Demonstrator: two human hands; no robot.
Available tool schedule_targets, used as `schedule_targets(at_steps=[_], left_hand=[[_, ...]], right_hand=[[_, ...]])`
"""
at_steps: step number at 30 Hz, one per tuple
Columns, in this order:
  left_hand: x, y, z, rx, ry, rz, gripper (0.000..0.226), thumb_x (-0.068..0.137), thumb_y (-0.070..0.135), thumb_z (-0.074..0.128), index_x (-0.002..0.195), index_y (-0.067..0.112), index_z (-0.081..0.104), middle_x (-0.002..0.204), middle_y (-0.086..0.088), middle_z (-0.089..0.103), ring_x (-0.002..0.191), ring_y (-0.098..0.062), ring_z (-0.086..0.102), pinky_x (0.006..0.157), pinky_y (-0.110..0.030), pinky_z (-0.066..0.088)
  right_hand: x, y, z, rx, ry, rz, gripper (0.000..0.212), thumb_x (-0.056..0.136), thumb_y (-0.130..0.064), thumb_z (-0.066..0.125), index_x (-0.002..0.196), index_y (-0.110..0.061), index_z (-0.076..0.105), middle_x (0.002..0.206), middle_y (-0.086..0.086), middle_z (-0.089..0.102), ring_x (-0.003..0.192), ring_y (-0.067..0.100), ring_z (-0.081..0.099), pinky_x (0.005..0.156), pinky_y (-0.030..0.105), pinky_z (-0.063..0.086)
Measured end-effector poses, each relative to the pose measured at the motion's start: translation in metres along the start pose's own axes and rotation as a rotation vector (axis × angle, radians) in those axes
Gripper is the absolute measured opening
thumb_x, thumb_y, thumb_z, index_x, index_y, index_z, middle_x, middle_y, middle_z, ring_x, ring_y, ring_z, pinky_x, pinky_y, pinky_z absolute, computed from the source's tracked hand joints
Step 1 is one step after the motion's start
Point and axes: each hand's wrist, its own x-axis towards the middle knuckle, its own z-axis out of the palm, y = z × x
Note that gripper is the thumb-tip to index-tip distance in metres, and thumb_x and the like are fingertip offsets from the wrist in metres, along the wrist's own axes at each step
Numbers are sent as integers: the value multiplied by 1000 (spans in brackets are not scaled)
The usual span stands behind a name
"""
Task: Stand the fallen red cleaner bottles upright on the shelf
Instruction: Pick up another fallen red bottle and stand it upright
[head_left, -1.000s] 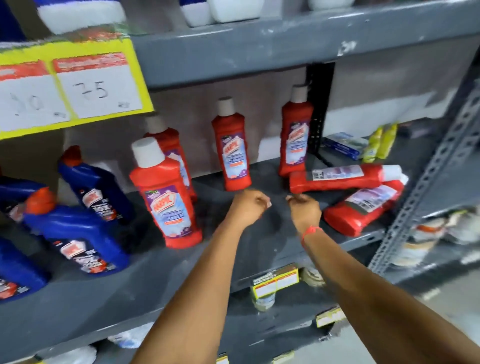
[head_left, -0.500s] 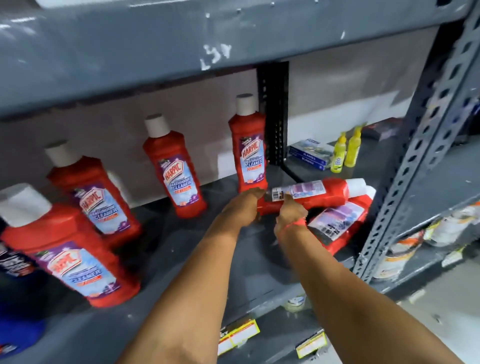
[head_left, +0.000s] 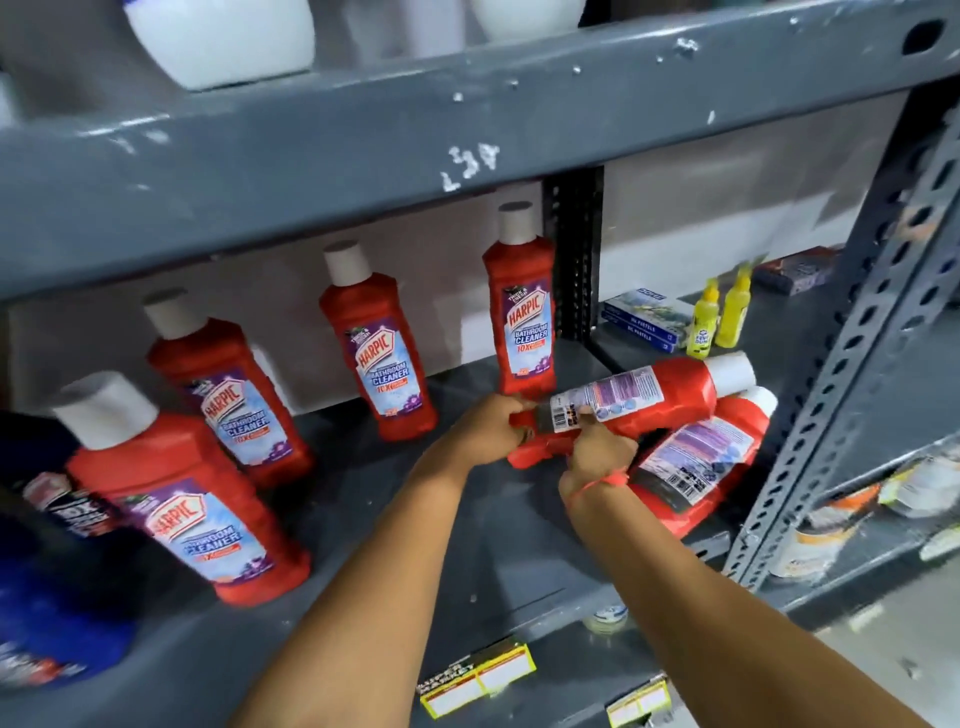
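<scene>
Two red cleaner bottles with white caps lie on their sides at the right of the grey shelf (head_left: 415, 519). The upper fallen bottle (head_left: 670, 397) points its cap right, with its base lifted slightly. My left hand (head_left: 491, 428) and my right hand (head_left: 597, 457) both grip its base end. The lower fallen bottle (head_left: 696, 462) lies under and in front of it, partly hidden by my right wrist. Several red bottles stand upright: one (head_left: 522, 317) just behind my hands, one (head_left: 379, 353) further left, and two (head_left: 228, 395) (head_left: 182, 499) at the left.
Blue bottles (head_left: 47, 623) sit at the far left edge. Two small yellow bottles (head_left: 719, 317) and blue boxes (head_left: 649, 319) rest at the back right. A perforated grey upright (head_left: 852, 353) bounds the shelf on the right. The shelf above (head_left: 363, 156) hangs low overhead.
My hands reached right from mid-shelf and closed on the base of the upper fallen bottle, which has tilted up slightly. The view shifted right and closer.
</scene>
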Motion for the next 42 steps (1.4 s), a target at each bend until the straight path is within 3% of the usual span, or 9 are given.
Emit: schedule_targets(at_steps=[5, 17, 21, 25, 30, 32, 37, 39, 42], left_hand=[[-33, -21, -19, -127, 36, -64, 51, 84, 2, 54, 133, 14, 44, 135, -7, 54, 123, -17, 51, 102, -28, 41], [-106, -81, -41, -321, 278, -252, 60, 72, 7, 70, 126, 18, 46, 118, -8, 62, 91, -18, 57, 69, -28, 49], [-111, -94, -34, -434, 387, -290, 68, 68, 3, 72, 128, 9, 41, 128, -11, 57, 113, -24, 55, 98, -39, 46], [-105, -105, -26, -429, 441, -337, 75, 65, 7, 75, 131, 6, 39, 132, -14, 55, 121, -26, 51, 106, -43, 42], [-110, -98, -23, -385, 487, -372, 68, 70, 5, 72, 130, 5, 40, 131, -17, 54, 121, -28, 50, 101, -43, 45], [-112, -95, -23, -377, 495, -376, 64, 73, 5, 69, 130, 7, 40, 130, -19, 53, 119, -31, 53, 93, -43, 49], [-121, -101, -24, -378, 540, -377, 24, 78, -3, 61, 100, 5, 54, 100, -14, 60, 66, -16, 55, 54, -15, 45], [-123, -104, -21, -363, 514, -360, 18, 80, -6, 57, 82, 11, 53, 79, -4, 59, 56, -9, 49, 49, -10, 42], [-123, -104, -23, -335, 512, -348, 16, 80, -5, 58, 85, 10, 58, 65, 6, 56, 44, 3, 50, 48, -8, 40]], right_hand=[[-39, 3, 9, -145, -23, -227, 30, 77, 2, 59, 105, -3, 51, 99, 9, 58, 89, 23, 57, 78, 34, 45], [-70, 31, 43, -850, -708, -372, 43, 71, -10, 68, 112, -14, 54, 118, 13, 64, 107, 27, 60, 98, 46, 46], [-65, 27, 50, -795, -955, -240, 43, 70, -10, 71, 105, -29, 55, 117, 7, 63, 109, 25, 60, 101, 45, 44], [-53, 19, 49, -750, -1115, -128, 49, 74, 6, 63, 119, -8, 51, 117, 9, 60, 104, 24, 59, 92, 29, 50], [-39, 42, 23, -949, -866, -245, 38, 68, 8, 67, 101, -8, 57, 99, 13, 64, 91, 22, 59, 83, 30, 52], [-37, 51, 17, -978, -753, -309, 31, 67, 4, 71, 93, -8, 59, 90, 9, 63, 85, 20, 58, 73, 20, 50], [-33, 58, 25, -964, -674, -366, 21, 71, 1, 68, 91, 1, 63, 84, 8, 62, 81, 19, 57, 67, 15, 45], [-33, 60, 26, -950, -612, -376, 17, 73, 2, 65, 90, 1, 65, 86, 13, 67, 81, 21, 58, 74, 23, 49], [-38, 61, 31, -1002, -617, -440, 24, 74, 5, 57, 94, 0, 68, 99, 20, 72, 90, 27, 64, 89, 36, 49]])
